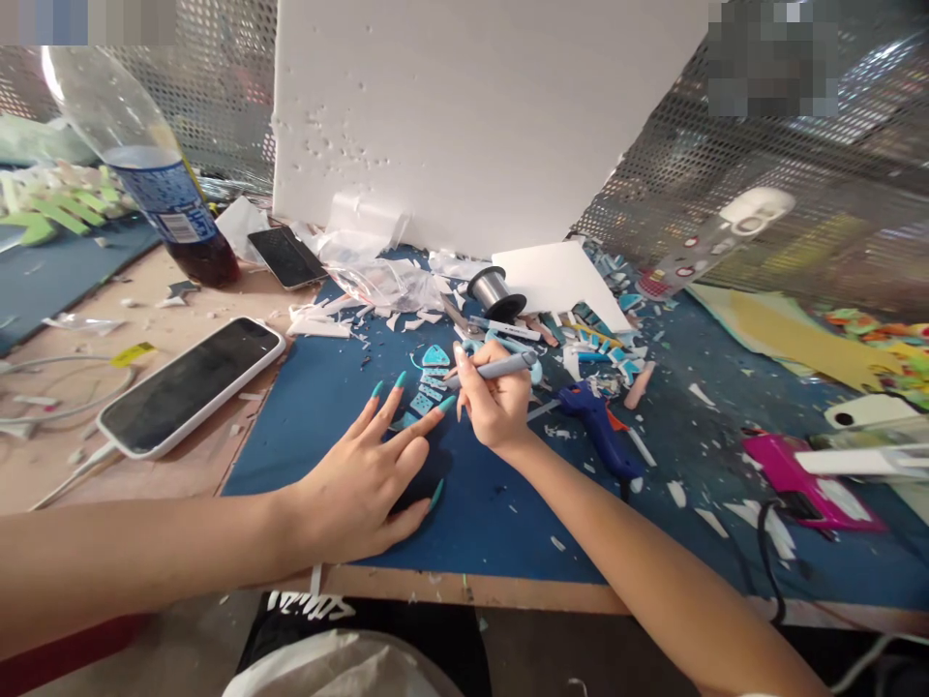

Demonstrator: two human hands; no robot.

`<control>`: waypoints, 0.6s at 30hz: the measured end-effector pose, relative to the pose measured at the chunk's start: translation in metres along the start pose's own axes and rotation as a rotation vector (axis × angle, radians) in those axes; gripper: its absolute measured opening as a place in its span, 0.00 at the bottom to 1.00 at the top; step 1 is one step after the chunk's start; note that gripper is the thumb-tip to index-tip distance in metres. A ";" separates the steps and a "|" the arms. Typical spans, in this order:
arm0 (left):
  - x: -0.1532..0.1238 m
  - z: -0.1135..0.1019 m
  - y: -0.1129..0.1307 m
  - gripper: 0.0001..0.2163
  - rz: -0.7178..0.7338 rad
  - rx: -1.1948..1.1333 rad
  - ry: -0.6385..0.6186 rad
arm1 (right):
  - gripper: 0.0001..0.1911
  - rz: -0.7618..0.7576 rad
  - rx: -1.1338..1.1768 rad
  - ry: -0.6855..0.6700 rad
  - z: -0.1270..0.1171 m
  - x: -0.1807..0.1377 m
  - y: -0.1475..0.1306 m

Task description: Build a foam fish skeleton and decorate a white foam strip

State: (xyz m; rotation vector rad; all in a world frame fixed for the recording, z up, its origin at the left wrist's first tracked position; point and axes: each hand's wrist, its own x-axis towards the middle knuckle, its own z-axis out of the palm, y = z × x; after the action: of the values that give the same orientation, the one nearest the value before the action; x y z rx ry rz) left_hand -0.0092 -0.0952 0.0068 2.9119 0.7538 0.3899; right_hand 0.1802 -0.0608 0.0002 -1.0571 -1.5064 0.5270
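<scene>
My left hand [367, 484] lies with spread fingers on the blue mat [290, 426], its fingertips at the lower part of a row of small light-blue pieces [436, 356]. Dark marks dot these pieces, and the top one is a rounded triangle with a thin blue strand beside it. In my right hand [500, 402] is a grey pen [506, 365], slanted with its tip toward the row. Whether the tip touches a piece I cannot tell. Part of the row's lower end is hidden by my left fingers.
Behind my hands are a wire spool [495, 293], white scraps and a tall white board [457, 106]. A blue glue gun [602, 431] lies right, a pink device [805, 479] farther right. On the left are a phone [193, 387] and a cola bottle [170, 198].
</scene>
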 end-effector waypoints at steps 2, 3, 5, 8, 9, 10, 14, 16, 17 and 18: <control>-0.003 -0.002 0.003 0.10 0.009 0.055 0.046 | 0.18 -0.012 0.007 0.009 0.000 0.001 0.000; -0.005 -0.003 0.005 0.10 0.008 0.076 0.080 | 0.18 -0.017 0.008 0.015 -0.001 0.001 0.000; -0.009 -0.003 0.010 0.10 0.009 0.097 0.121 | 0.18 -0.018 0.011 0.024 -0.002 0.001 -0.001; -0.015 -0.002 0.016 0.12 0.036 0.086 0.109 | 0.18 -0.013 0.006 0.035 -0.003 0.001 -0.001; -0.016 -0.002 0.017 0.13 0.036 0.081 0.097 | 0.18 -0.012 0.005 0.036 -0.003 0.001 -0.001; -0.017 -0.001 0.018 0.13 0.030 0.077 0.085 | 0.18 -0.012 0.006 0.036 -0.003 0.001 0.000; -0.016 0.000 0.016 0.15 0.011 0.059 0.047 | 0.18 -0.009 -0.007 0.037 -0.003 0.001 0.000; -0.015 0.000 0.015 0.15 0.004 0.047 0.028 | 0.18 -0.006 -0.012 0.038 -0.003 0.001 0.000; -0.014 -0.001 0.015 0.16 -0.004 0.039 0.016 | 0.18 -0.003 -0.009 0.039 -0.003 0.001 0.000; -0.013 -0.001 0.015 0.16 -0.014 0.031 0.001 | 0.18 -0.001 -0.004 0.039 -0.003 0.001 0.000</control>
State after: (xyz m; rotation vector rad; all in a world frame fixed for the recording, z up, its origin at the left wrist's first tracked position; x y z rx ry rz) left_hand -0.0141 -0.1144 0.0071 2.9330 0.7873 0.3818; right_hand 0.1831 -0.0602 0.0014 -1.0642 -1.4744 0.5009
